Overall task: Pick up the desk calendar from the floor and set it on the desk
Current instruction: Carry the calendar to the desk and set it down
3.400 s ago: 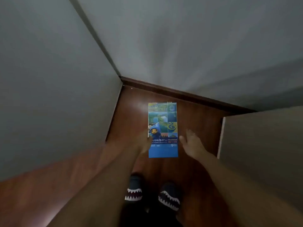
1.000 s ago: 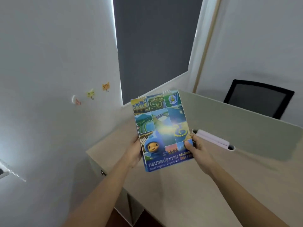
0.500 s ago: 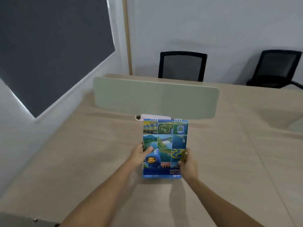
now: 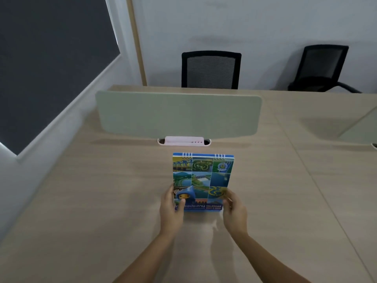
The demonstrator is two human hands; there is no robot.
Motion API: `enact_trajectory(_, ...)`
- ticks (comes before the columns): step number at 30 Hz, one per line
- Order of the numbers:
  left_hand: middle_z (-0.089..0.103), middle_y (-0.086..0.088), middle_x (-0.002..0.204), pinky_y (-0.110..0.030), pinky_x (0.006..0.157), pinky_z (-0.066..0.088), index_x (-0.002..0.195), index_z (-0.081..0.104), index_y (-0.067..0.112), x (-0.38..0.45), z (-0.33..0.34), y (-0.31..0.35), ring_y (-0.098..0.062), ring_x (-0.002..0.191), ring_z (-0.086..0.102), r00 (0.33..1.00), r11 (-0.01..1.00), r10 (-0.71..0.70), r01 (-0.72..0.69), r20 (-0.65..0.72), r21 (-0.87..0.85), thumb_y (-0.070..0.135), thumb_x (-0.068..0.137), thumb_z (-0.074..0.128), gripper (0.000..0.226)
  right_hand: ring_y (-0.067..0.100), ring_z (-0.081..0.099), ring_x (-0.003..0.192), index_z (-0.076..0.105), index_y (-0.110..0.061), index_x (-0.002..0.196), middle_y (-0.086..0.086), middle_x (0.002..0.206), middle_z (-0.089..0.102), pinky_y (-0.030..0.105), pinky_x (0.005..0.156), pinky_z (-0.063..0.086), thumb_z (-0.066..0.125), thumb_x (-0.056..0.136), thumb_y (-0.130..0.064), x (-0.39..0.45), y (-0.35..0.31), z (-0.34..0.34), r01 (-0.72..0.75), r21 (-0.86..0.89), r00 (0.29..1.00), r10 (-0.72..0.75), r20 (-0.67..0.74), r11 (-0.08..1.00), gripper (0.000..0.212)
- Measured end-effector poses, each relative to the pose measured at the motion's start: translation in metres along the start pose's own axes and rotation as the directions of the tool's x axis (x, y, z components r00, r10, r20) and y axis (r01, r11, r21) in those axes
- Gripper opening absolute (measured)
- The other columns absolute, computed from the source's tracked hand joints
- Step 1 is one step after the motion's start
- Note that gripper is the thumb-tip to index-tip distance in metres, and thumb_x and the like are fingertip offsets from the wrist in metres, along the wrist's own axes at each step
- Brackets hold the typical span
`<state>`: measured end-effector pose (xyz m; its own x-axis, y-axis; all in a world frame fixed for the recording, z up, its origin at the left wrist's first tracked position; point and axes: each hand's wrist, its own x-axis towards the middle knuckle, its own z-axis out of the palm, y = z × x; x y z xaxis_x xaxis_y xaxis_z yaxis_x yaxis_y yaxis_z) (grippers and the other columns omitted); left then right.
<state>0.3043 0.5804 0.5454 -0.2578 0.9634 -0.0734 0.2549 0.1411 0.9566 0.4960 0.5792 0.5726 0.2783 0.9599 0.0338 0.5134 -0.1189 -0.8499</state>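
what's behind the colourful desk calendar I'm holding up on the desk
Behind the spiral-bound picture calendar, held by left hand and right hand, sit a pale pink cable tray and a pale green divider panel. The desk strip directly behind it is hidden.

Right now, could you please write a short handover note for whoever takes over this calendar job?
Left hand: gripping the desk calendar at its lower left edge.
Right hand: at the lower right edge, fingers loose.
Calendar: upright, spiral at the top, bottom edge on or just above the desk, in front of the pink holder.
Done: pickup from the floor.
Left: settle it, let go.
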Motion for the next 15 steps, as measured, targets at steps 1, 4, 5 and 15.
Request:
enact_trajectory(1,0.049,0.001,0.138,-0.025,0.098,0.043,0.146,0.042,0.011,-0.001,0.000,0.000,-0.005,0.114,0.056,1.000,1.000,-0.014,0.014,0.003,-0.017,0.016,0.090,0.063,0.060,0.023,0.069,0.095,0.060,-0.016,0.122,0.004,0.107,0.073,0.032,0.077,0.051,0.048,0.088,0.002,0.002,0.000,-0.001,0.002,-0.012,1.000,-0.002,0.000,1.000,0.041)
enact_trajectory(4,0.046,0.001,0.138,-0.021,0.097,0.041,0.147,0.039,0.008,-0.003,-0.003,0.002,-0.002,0.113,0.056,0.999,0.998,-0.046,0.047,0.012,-0.045,0.010,0.091,0.062,0.061,0.029,0.068,0.096,0.061,-0.011,0.124,0.011,0.107,0.073,0.035,0.079,0.050,0.050,0.089,-0.001,0.000,0.002,-0.002,-0.020,-0.025,1.000,0.020,-0.012,0.999,0.038)
enact_trajectory(5,0.046,0.001,0.138,-0.020,0.098,0.041,0.147,0.040,0.007,-0.004,-0.004,0.002,-0.007,0.120,0.054,0.999,0.997,-0.053,0.053,0.008,-0.047,0.009,0.091,0.062,0.061,0.031,0.067,0.098,0.061,-0.010,0.124,0.012,0.109,0.073,0.035,0.080,0.050,0.051,0.089,-0.002,-0.001,0.003,-0.001,-0.024,-0.024,1.000,0.024,-0.017,0.999,0.037)
enact_trajectory(15,0.049,-0.007,0.141,-0.025,0.107,0.040,0.144,0.045,0.002,-0.010,-0.007,0.011,-0.015,0.129,0.050,0.996,0.995,-0.088,0.086,-0.019,-0.056,0.005,0.091,0.062,0.056,0.027,0.068,0.097,0.063,-0.008,0.123,0.011,0.111,0.073,0.023,0.074,0.041,0.051,0.090,-0.005,-0.001,0.004,-0.006,-0.065,-0.037,0.998,0.066,0.007,0.997,0.035)
